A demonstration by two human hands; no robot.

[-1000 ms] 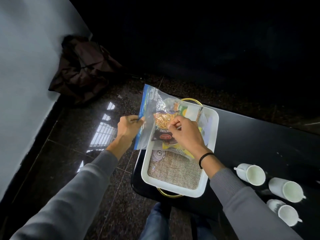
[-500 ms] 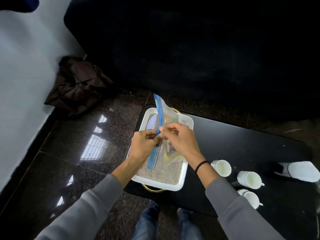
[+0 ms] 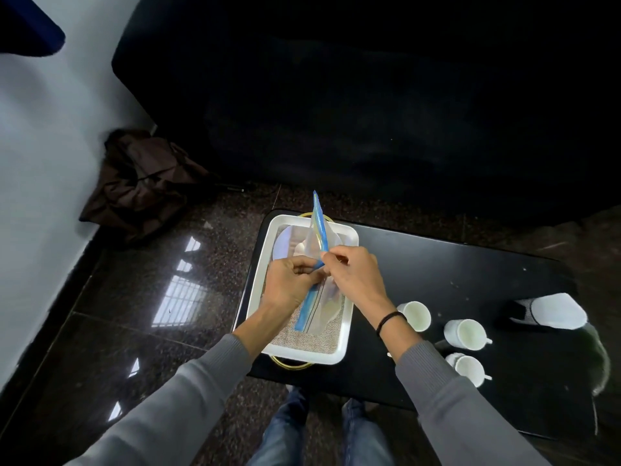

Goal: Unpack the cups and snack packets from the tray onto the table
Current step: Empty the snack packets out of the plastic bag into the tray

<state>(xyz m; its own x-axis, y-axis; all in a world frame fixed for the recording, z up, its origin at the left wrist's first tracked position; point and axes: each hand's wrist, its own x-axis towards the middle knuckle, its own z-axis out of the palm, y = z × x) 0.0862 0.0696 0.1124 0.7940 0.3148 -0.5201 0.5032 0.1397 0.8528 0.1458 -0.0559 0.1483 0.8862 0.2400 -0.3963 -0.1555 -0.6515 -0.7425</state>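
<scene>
The zip-top snack bag (image 3: 317, 243) stands edge-up over the white tray (image 3: 260, 264), its blue seal pinched between left hand (image 3: 290, 284) and right hand (image 3: 356, 277); three cups (image 3: 465, 334) rest on the tabletop (image 3: 453, 264).

There's a crumpled dark brown bag (image 3: 141, 179) slumped on the floor in the corner against the pale wall (image 3: 40, 183); the glossy dark speckled floor (image 3: 141, 331) throws back bright window reflections (barred ones, looks like); a big black sofa-like shape (image 3: 369, 105) fills the back; off at the right sits a white and black shoe (image 3: 551, 312).
</scene>
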